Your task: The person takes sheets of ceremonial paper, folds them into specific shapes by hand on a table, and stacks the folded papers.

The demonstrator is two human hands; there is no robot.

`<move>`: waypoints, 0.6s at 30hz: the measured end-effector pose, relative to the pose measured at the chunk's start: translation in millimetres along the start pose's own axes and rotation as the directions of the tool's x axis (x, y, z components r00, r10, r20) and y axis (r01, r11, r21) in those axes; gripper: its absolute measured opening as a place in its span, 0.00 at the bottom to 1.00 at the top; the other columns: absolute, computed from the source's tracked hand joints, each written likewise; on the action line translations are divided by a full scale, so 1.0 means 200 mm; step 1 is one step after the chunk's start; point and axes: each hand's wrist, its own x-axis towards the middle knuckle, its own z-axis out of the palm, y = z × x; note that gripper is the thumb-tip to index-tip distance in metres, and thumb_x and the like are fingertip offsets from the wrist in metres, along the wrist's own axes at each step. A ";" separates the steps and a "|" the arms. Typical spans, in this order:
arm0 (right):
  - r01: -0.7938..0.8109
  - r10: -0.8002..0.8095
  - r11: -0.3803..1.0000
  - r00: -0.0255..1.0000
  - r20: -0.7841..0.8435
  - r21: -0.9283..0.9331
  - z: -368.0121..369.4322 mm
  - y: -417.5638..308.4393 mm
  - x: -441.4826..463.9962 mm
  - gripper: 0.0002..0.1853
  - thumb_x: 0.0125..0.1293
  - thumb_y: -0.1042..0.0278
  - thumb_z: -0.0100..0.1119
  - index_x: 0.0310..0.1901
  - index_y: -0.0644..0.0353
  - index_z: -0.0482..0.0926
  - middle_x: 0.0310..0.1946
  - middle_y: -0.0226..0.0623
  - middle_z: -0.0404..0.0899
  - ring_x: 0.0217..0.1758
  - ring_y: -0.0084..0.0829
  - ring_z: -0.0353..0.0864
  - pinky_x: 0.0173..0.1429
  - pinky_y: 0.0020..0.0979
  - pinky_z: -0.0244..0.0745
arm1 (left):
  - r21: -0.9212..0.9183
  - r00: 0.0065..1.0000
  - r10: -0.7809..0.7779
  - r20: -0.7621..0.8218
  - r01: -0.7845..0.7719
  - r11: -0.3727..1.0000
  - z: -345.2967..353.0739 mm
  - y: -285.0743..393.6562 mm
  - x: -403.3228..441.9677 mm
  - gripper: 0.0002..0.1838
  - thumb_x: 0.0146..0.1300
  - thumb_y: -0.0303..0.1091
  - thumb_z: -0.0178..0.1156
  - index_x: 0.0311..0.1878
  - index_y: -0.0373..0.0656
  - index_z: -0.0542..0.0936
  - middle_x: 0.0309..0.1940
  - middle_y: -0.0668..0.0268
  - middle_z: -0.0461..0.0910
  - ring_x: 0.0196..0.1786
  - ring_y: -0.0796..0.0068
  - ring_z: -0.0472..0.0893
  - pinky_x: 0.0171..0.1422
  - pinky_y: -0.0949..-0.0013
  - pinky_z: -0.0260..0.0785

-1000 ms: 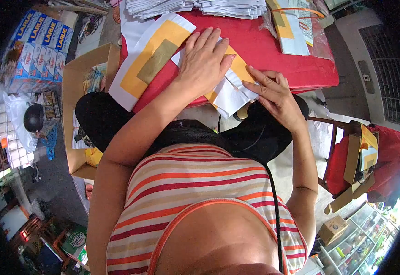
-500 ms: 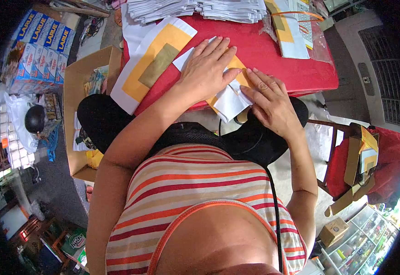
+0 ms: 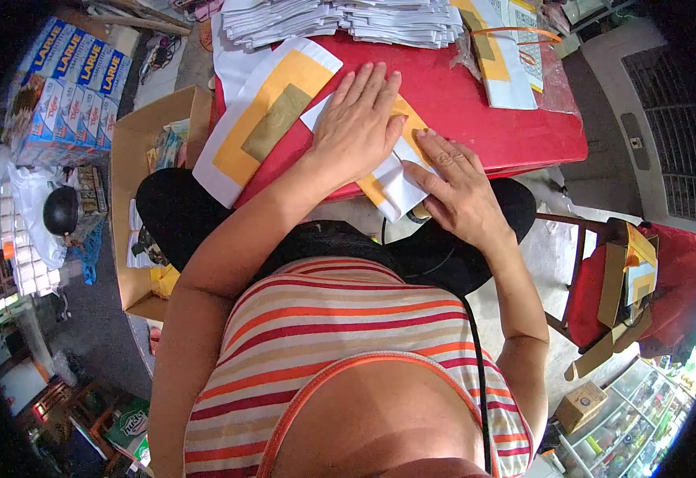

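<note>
My left hand (image 3: 356, 123) lies flat with fingers stretched out on a sheet of joss paper (image 3: 378, 185), white with a yellow panel. My right hand (image 3: 459, 179) rests along the paper's right edge, its fingers extended and slightly bent. A white fold lies over part of the sheet, and the hands hide much of the rest. To the left, a second sheet of joss paper (image 3: 240, 151) lies flat, its yellow panel carrying a dull gold rectangle. Both sheets slant across the red tabletop (image 3: 515, 135) and overhang its near edge.
Stacks of folded white paper (image 3: 340, 22) stand at the table's far side. At the far right lies a bundle of joss paper (image 3: 507, 76) beside an orange strap. A cardboard box (image 3: 129, 263) stands on the left. A red chair (image 3: 591, 295) on the right holds another open box.
The white fold near my right hand looks flatter and smoother. My right hand has shifted slightly left; my left hand stays on the sheet, nearly unmoved.
</note>
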 end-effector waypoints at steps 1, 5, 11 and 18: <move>-0.009 0.009 1.000 1.000 -0.008 -0.002 0.01 0.00 0.00 0.31 0.51 0.72 0.72 0.60 0.48 0.78 0.70 0.46 0.70 0.74 0.46 0.68 0.75 0.48 0.63 | 0.001 1.000 0.001 -0.001 -0.001 1.000 -0.01 0.00 0.00 0.29 0.74 0.43 0.51 0.73 0.38 0.67 0.75 0.48 0.63 0.79 0.55 0.60 0.83 0.51 0.47; -0.008 0.008 1.000 0.999 -0.036 0.006 0.03 0.00 -0.01 0.30 0.50 0.73 0.72 0.58 0.49 0.80 0.70 0.46 0.70 0.74 0.46 0.68 0.75 0.48 0.63 | -0.069 0.931 0.351 -0.106 -0.359 0.931 -0.01 -0.02 0.00 0.20 0.67 0.35 0.60 0.60 0.36 0.79 0.65 0.51 0.76 0.71 0.56 0.73 0.77 0.51 0.61; -0.028 0.028 1.000 0.999 -0.028 0.001 0.03 0.00 -0.01 0.27 0.51 0.73 0.71 0.57 0.49 0.80 0.71 0.45 0.70 0.75 0.45 0.68 0.75 0.49 0.63 | -0.242 0.916 0.380 -0.127 -0.400 0.884 -0.03 0.02 -0.02 0.15 0.68 0.34 0.62 0.52 0.36 0.85 0.56 0.54 0.84 0.63 0.58 0.81 0.71 0.56 0.71; -0.025 0.024 0.999 0.999 -0.029 -0.033 0.03 -0.01 -0.01 0.27 0.52 0.71 0.72 0.57 0.46 0.79 0.71 0.43 0.71 0.75 0.43 0.68 0.75 0.47 0.63 | -0.118 0.967 0.210 -0.142 -0.227 0.967 -0.02 0.01 -0.01 0.17 0.69 0.37 0.59 0.51 0.33 0.84 0.55 0.52 0.83 0.61 0.56 0.81 0.70 0.56 0.70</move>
